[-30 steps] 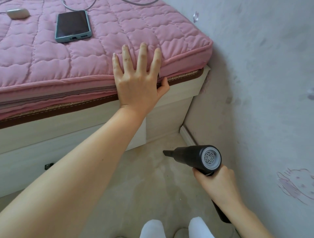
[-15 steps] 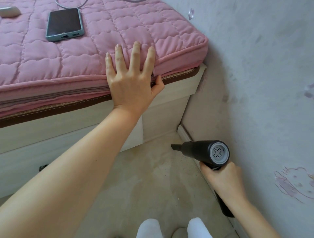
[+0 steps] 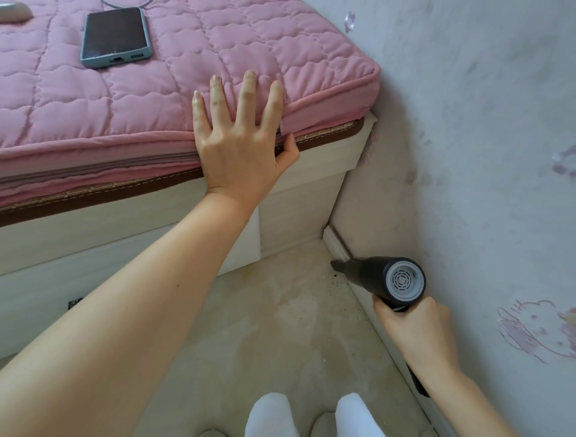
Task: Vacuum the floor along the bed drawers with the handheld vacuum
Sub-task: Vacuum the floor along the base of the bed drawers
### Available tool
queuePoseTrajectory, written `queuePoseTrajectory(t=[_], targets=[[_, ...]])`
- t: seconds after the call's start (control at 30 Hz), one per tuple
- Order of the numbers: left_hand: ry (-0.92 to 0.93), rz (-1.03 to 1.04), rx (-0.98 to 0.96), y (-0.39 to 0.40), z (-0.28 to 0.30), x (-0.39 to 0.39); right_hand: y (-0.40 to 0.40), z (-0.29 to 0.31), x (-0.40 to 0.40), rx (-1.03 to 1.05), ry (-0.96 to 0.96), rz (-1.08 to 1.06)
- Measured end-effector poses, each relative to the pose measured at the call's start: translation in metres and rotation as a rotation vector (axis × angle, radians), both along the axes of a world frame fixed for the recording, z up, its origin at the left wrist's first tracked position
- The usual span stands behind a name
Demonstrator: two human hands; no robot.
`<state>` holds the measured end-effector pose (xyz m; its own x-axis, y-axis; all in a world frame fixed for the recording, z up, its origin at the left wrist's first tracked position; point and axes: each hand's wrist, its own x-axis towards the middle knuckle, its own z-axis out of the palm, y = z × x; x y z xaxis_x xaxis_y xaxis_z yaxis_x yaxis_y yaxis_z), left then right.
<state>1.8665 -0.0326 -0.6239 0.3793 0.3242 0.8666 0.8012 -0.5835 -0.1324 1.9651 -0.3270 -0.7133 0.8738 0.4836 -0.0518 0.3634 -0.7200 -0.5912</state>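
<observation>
At far left, bed top: a pale rounded object (image 3: 12, 12) lies cut off by the frame edge on the pink quilted mattress (image 3: 93, 103).
Phone: a phone (image 3: 115, 36) in a grey-blue case lies face up on the quilt, a cable (image 3: 126, 3) looping just behind it.
Drawers: the white bed drawers (image 3: 78, 249) run beneath the mattress, with a small dark handle (image 3: 74, 303) low on one front.
Left hand: the left hand (image 3: 240, 146) lies flat on the mattress edge, fingers straight and spread over the top, thumb against the side near the brown trim.
Floor: the beige floor (image 3: 274, 337) shows dark specks near the nozzle; two white-socked feet (image 3: 311, 415) are at the bottom.
Handheld vacuum: the black handheld vacuum (image 3: 383, 276) is low by the skirting board (image 3: 335, 243), nozzle aimed at the corner where the bed meets the wall.
Right hand: the right hand (image 3: 417, 330) curls round the vacuum's grip below the barrel.
Wall: the pale wall (image 3: 483, 156) bears faint cartoon prints.
</observation>
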Motion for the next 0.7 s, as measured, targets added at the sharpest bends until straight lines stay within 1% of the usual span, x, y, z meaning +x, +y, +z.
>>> queuePoseTrajectory(t=[0.33, 0.53, 0.7], targets=[[-0.013, -0.013, 0.002, 0.001, -0.002, 0.001, -0.009, 0.003, -0.009, -0.013, 0.013, -0.041], [-0.015, -0.02, 0.002, 0.0, -0.002, 0.001, -0.009, 0.008, -0.009, 0.021, 0.045, -0.06], [-0.017, -0.017, 0.008, 0.001, -0.002, 0.001, -0.008, 0.006, -0.014, 0.059, 0.06, -0.031]])
